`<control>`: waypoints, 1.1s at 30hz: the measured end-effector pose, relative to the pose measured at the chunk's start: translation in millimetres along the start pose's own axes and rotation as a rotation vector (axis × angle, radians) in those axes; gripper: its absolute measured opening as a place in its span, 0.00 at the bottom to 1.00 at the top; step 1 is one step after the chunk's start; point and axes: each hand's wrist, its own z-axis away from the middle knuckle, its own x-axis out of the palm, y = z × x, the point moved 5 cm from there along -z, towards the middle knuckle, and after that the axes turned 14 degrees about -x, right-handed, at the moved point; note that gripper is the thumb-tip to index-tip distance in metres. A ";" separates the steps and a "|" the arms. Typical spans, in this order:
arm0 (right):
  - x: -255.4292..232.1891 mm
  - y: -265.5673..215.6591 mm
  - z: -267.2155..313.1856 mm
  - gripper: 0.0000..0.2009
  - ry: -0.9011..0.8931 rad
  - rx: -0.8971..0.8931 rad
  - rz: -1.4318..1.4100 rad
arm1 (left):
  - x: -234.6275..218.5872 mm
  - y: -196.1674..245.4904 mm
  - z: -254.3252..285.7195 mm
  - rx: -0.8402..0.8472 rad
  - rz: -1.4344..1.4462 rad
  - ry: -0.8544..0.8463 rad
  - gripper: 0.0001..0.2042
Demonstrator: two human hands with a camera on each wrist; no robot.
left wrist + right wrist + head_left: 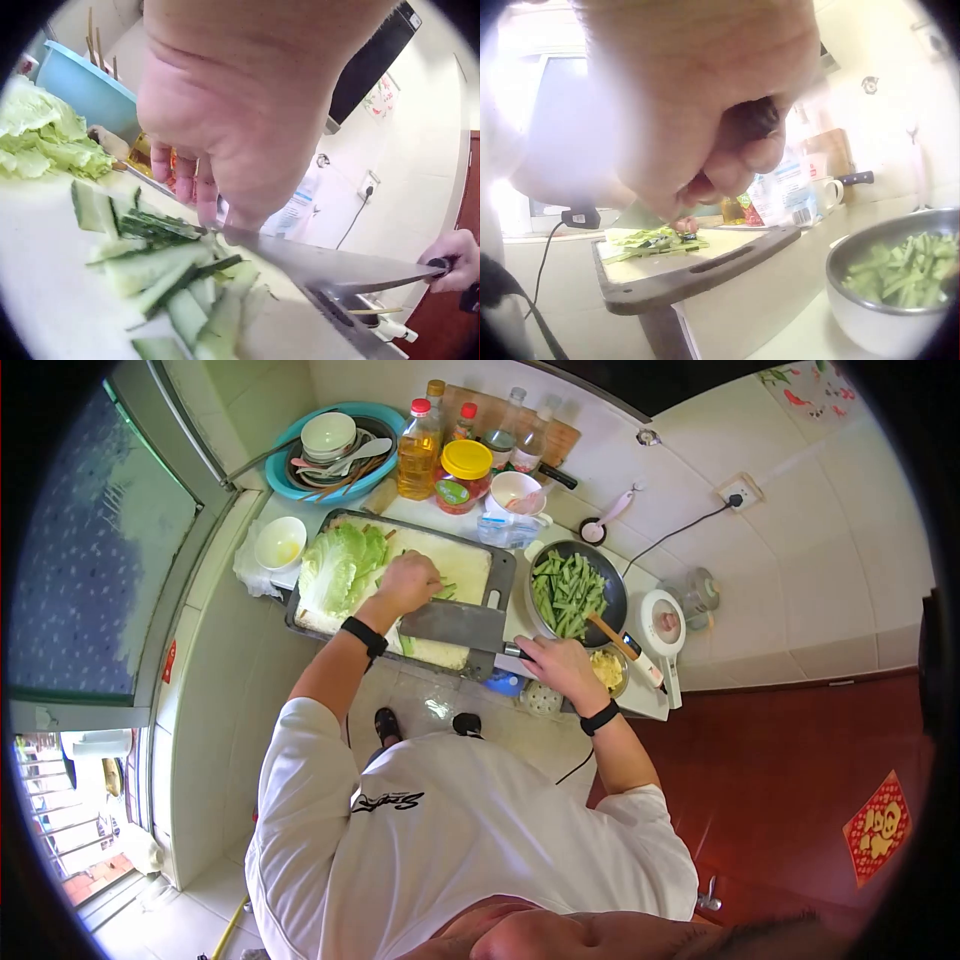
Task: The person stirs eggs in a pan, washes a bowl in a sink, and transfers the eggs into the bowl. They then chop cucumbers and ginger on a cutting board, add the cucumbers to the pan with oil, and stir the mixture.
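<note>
My right hand (562, 662) grips the dark handle of a cleaver (455, 624), its broad blade lying across the cutting board (470, 565). At the blade's far end, my left hand (408, 582) reaches down with thumb and fingers pinching at cut cucumber pieces (176, 277). Those fingertips sit right at the blade in the left wrist view. Pale green lettuce leaves (335, 570) lie on the left part of the board. Right of the board stands a pan (618, 585) with green cut strips (570, 585) inside.
Behind the board are an oil bottle (417, 458), a yellow-lidded jar (466, 472) and a white mug (513, 488). A blue basin (285, 475) of dishes stands back left, a small white bowl (280, 543) beside the board. A wooden-ended utensil (610, 630) overlaps the pan's rim.
</note>
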 end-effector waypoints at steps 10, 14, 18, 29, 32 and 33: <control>32.2 41.5 -14.1 0.15 0.203 0.315 -0.446 | 9.0 -8.7 111.0 -0.142 -0.112 0.378 0.43; 53.4 43.3 -62.7 0.15 0.194 0.255 -0.439 | 29.2 3.9 112.5 -0.353 -0.230 0.195 0.54; 50.4 20.9 -59.8 0.15 0.074 0.162 -0.464 | 37.0 -20.5 92.7 -0.444 -0.169 0.285 0.56; 88.6 16.8 16.8 0.17 0.291 0.729 -1.802 | 36.1 -34.5 40.5 -0.326 -0.029 0.298 0.50; 111.1 -11.4 19.4 0.17 0.336 0.795 -1.903 | 42.0 -33.5 35.2 -0.310 0.056 0.361 0.45; 115.5 -23.2 14.2 0.17 0.341 0.804 -1.907 | 42.9 -31.3 35.8 -0.302 0.117 0.393 0.43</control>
